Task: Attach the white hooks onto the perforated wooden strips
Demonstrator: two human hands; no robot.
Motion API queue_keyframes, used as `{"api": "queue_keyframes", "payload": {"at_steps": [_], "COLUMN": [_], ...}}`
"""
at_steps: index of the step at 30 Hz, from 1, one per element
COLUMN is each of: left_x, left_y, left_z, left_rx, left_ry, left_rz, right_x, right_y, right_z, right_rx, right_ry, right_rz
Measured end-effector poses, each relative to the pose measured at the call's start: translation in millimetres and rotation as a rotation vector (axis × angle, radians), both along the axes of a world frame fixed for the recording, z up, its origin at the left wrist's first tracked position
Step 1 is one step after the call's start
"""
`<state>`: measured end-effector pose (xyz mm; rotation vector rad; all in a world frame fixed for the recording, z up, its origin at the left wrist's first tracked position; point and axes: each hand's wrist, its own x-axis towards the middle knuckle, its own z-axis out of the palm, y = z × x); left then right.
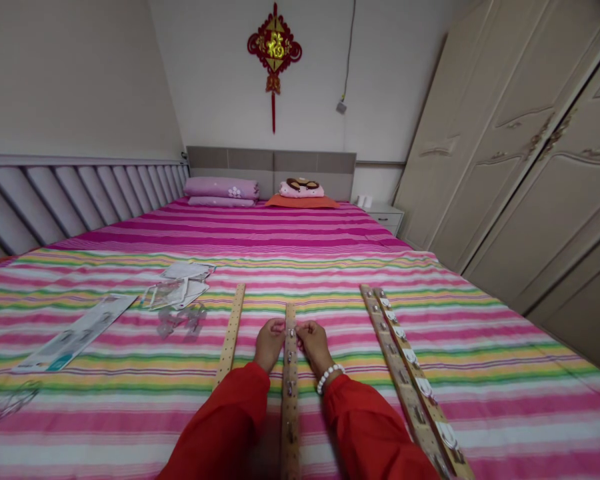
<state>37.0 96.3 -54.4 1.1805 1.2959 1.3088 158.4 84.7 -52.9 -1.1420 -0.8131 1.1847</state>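
A narrow wooden strip with rows of holes (291, 400) lies lengthwise in front of me and carries several small metal hook-like fittings (290, 387). Near its far end is one small metal fitting (291, 333). From the left, my left hand (270, 343) reaches it with fingers pinched together. My right hand (316, 343), a white bead bracelet (331, 378) on its wrist, pinches at it from the right. The fingertips hide part of the fitting, so its exact kind is unclear. Left of my left hand lies a bare holed strip (231, 330).
Two strips with metal fittings, a brown one (397, 360) and one with white loops (415, 360), lie at right. Clear plastic pieces (183, 321), plastic packets (183, 283), a long printed card (80, 333) and thin wire-like pieces (17, 400) lie left on the striped bedspread (130, 427).
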Motion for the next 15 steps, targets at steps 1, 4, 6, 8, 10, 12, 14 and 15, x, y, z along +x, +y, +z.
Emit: {"api": "queue_keyframes", "payload": {"at_steps": [1,4,6,8,10,12,14,15], "left_x": [-0.3,-1.6,-2.8,-4.0,-5.1,-6.1,-6.9,-7.2], "left_y": [-0.3,-0.7,-0.7,-0.8,-0.8,-0.4,0.9,1.9], "left_z": [0.1,1.1,1.9,2.4,2.5,2.1,1.3,0.7], "left_rx": [0.002,0.001,-0.002,0.0,0.007,0.019,0.032,0.038], "left_ry": [-0.002,-0.002,0.003,0.014,0.029,0.046,0.065,0.076], "left_rz": [-0.012,-0.057,-0.087,-0.121,-0.158,-0.194,-0.234,-0.256], "right_x": [-0.4,-1.9,-2.6,-2.5,-1.3,0.6,2.6,3.5], "right_y": [0.1,-0.3,-1.5,-3.0,-4.4,-5.0,-4.7,-4.2], "right_z": [-0.7,-2.4,-3.1,-3.1,-2.8,-2.7,-3.4,-4.1], "right_rx": [0.01,0.048,0.07,0.094,0.128,0.162,0.191,0.203], "right_ry": [-0.005,-0.027,-0.049,-0.087,-0.148,-0.209,-0.315,-0.392], "right_rz": [-0.005,-0.018,-0.021,-0.023,-0.035,-0.051,-0.039,-0.016]}}
